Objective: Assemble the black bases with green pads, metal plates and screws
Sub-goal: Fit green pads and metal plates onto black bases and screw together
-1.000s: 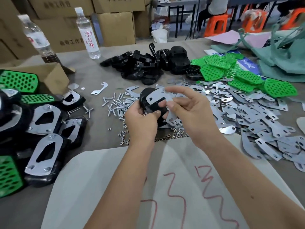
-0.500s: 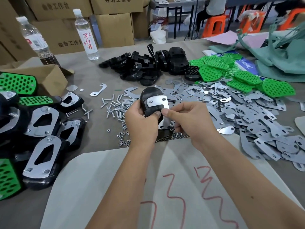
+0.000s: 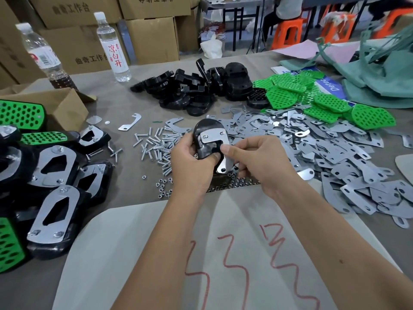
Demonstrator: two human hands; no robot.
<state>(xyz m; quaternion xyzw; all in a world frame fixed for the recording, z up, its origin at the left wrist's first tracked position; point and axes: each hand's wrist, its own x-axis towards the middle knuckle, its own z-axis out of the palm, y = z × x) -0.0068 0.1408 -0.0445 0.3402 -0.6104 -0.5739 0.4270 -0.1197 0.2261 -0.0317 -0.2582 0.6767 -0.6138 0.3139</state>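
**Metal plate being seated on a black base**

Metal plate (image 3: 212, 137) lay on the black base (image 3: 206, 139), gripped by the left hand (image 3: 190, 161) above the table's (image 3: 125, 104) middle. The right hand (image 3: 257, 162) pinched the plate's lower end. Misaligned holes would probably block the screws (image 3: 156, 144). Loose plates (image 3: 324, 153) crowded the right edge; clear paper (image 3: 138, 253) lay along the near edge.

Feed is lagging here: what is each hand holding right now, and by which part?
The left hand grips the black base by its near end. The right hand pinches the metal plate on it at the plate's near edge.
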